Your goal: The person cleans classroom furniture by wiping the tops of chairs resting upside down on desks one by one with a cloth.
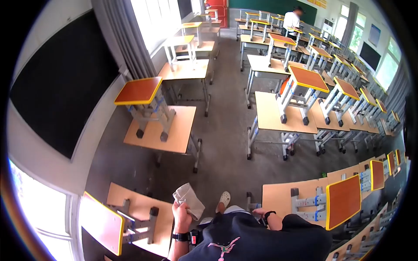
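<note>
My left hand (pixel 181 213) is closed around a folded, light grey-beige cloth (pixel 190 201), held up in front of my body. A black watch (pixel 181 237) is on that wrist. Low at my right side, my right hand (pixel 261 212) is close to the edge of a wooden-topped desk (pixel 274 195); its fingers are too small and partly hidden to tell what they do. A dark band is around that wrist. On this desk lies a stool (pixel 343 202) with a red-brown seat edged in yellow, tipped on its side.
Rows of desks with stools on top stand on both sides of the aisle (pixel 222 108). The nearest left desk (pixel 161 222) carries a tipped stool (pixel 104 222). A person (pixel 291 21) in a white top stands far back among the desks, near a green board (pixel 248 4).
</note>
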`<state>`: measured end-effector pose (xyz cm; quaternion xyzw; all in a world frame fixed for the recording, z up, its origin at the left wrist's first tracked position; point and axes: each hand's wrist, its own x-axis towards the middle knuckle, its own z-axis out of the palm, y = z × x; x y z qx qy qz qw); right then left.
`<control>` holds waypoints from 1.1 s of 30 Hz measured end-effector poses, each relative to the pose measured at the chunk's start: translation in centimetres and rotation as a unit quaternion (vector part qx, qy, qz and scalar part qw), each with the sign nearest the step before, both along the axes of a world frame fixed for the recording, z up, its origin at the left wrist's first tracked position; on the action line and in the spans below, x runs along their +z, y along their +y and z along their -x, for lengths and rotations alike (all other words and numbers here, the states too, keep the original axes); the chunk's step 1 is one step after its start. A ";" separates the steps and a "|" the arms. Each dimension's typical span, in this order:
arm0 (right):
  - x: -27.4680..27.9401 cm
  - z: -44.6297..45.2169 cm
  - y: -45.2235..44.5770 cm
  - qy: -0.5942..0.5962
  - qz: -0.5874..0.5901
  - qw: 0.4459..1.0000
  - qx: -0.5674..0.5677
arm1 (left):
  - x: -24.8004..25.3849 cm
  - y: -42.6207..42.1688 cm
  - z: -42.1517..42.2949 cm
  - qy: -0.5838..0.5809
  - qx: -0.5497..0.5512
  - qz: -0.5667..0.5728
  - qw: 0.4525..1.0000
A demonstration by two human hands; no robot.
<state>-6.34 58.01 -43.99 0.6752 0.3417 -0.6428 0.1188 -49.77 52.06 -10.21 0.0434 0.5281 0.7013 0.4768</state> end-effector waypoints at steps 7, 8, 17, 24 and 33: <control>1.9 -1.8 8.4 0.045 0.100 0.888 -0.448 | 1.8 12.8 0.7 0.012 -0.075 -0.045 0.996; 2.4 -2.3 8.5 0.007 0.091 0.841 -0.533 | 1.6 14.4 0.2 0.013 -0.083 -0.043 0.996; -1.4 -8.2 1.1 0.081 0.120 0.704 -0.695 | 1.9 30.5 -8.3 -0.024 -0.297 0.011 0.955; 6.3 -8.5 4.3 -0.076 0.022 0.927 -0.367 | -6.3 44.7 -14.5 -0.032 -0.355 0.036 0.934; 5.5 -6.4 2.3 -0.151 -0.127 0.979 -0.052 | 9.5 67.6 -27.9 0.239 -0.274 -0.243 0.900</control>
